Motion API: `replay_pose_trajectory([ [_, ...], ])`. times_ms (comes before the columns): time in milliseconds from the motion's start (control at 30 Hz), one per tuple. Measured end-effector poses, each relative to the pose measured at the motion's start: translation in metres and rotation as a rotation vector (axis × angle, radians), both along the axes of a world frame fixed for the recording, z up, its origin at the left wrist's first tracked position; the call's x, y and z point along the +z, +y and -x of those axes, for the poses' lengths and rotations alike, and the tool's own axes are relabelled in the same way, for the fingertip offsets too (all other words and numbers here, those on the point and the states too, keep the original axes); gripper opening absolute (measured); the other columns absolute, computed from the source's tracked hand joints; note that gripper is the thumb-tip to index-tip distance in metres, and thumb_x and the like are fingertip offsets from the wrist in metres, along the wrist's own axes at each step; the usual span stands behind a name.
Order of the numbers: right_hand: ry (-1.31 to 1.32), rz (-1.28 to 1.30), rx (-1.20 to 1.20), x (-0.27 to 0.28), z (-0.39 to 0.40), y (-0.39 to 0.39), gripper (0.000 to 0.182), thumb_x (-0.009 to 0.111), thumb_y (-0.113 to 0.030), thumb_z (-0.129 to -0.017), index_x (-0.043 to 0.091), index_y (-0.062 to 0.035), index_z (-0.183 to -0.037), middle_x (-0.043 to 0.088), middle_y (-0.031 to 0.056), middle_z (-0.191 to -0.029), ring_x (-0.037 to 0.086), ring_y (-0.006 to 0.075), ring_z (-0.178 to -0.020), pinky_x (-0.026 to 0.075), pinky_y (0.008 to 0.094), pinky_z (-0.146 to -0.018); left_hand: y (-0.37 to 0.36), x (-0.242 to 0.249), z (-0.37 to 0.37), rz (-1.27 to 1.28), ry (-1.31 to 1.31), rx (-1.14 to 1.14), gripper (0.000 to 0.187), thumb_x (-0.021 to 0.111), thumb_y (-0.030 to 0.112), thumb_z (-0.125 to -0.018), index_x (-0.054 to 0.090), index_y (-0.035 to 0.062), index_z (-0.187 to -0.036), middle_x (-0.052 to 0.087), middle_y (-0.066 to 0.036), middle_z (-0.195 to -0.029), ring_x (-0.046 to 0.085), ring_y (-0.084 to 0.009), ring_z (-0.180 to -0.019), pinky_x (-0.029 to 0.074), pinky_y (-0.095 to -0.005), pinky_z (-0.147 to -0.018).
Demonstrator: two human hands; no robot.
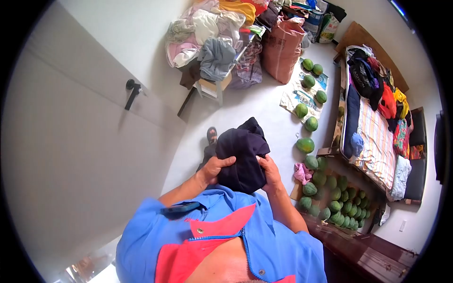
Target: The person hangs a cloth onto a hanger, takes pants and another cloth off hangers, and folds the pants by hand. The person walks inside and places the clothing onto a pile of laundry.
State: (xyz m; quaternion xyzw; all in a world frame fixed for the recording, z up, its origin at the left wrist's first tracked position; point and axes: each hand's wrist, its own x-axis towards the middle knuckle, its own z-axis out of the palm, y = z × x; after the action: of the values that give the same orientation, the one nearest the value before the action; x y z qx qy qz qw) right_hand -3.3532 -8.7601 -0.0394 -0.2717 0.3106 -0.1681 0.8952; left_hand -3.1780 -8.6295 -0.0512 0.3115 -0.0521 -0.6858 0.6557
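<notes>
A folded dark navy or black garment (pixel 241 158) is held in front of my chest; its exact kind does not show. My left hand (pixel 216 170) grips its left side, with the thumb lying on top of the cloth. On the opposite side my right hand (pixel 269 172) pinches the fabric, thumb uppermost. The fingers underneath are mostly hidden by the cloth. A loose fold sticks up at the garment's far end. Below it is the blue jacket (pixel 278 240) with red trim that I wear, a phone (pixel 181 207) in its chest pocket.
A grey door (pixel 85 155) with a black handle (pixel 133 94) stands at left. Ahead, clothes (pixel 205 35) are heaped beside a pink sack (pixel 283 49). Several watermelons (pixel 306 145) lie on the floor at right, near a bed (pixel 375 137) strewn with clothes.
</notes>
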Motion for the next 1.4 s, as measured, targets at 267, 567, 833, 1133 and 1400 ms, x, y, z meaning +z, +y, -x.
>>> replay_pose_trajectory([
  [267,0.051,0.093,-0.109,-0.016,-0.118,-0.137,0.059,0.067,-0.020,-0.095,0.043,-0.0006,-0.146,0.057,0.0148,-0.138,0.061,0.0238,-0.122,0.052,0.0370,-0.103,-0.162,-0.020,-0.140,0.102,0.048,-0.006,0.049,0.067,0.006,-0.095,0.052,-0.0007,-0.142,0.062,-0.016,-0.136,0.062,-0.0274,-0.123,0.049,-0.0432,-0.109],
  [567,0.089,0.231,0.085,0.031,-0.307,-0.277,0.086,0.083,-0.026,-0.083,0.037,0.0016,-0.150,0.055,0.0137,-0.138,0.054,0.0243,-0.128,0.040,0.0358,-0.112,-0.288,-0.016,-0.336,0.037,0.053,0.144,0.047,0.064,0.003,-0.096,0.052,-0.0005,-0.142,0.063,-0.016,-0.135,0.063,-0.0289,-0.122,0.051,-0.0433,-0.107],
  [833,0.271,1.112,0.250,0.068,-0.509,-0.408,0.067,0.071,-0.010,-0.081,0.048,0.0026,-0.142,0.062,0.0149,-0.128,0.059,0.0211,-0.119,0.044,0.0330,-0.105,-0.368,0.035,-0.466,0.061,-0.168,0.620,0.051,0.068,0.007,-0.095,0.051,0.0023,-0.143,0.063,-0.013,-0.135,0.064,-0.0282,-0.120,0.050,-0.0435,-0.107],
  [1133,0.425,1.476,0.193,0.035,-0.554,-0.465,0.081,0.077,-0.028,-0.082,0.040,0.0014,-0.147,0.043,0.0269,-0.146,0.049,0.0414,-0.131,0.043,0.0445,-0.108,-0.490,-0.012,-0.612,-0.494,-0.478,0.832,0.067,0.085,0.016,-0.080,0.057,-0.0014,-0.138,0.061,-0.010,-0.136,0.061,-0.0258,-0.118,0.049,-0.0423,-0.104],
  [1400,0.615,0.829,0.289,-0.041,-0.334,-0.415,0.042,0.072,-0.027,-0.084,0.067,0.0009,-0.115,0.073,0.0188,-0.105,0.070,0.0293,-0.099,0.055,0.0385,-0.088,-0.490,-0.049,-0.664,-0.416,-0.385,0.613,0.061,0.077,0.031,-0.090,0.058,-0.0027,-0.137,0.062,-0.018,-0.136,0.063,-0.0338,-0.120,0.049,-0.0469,-0.108],
])
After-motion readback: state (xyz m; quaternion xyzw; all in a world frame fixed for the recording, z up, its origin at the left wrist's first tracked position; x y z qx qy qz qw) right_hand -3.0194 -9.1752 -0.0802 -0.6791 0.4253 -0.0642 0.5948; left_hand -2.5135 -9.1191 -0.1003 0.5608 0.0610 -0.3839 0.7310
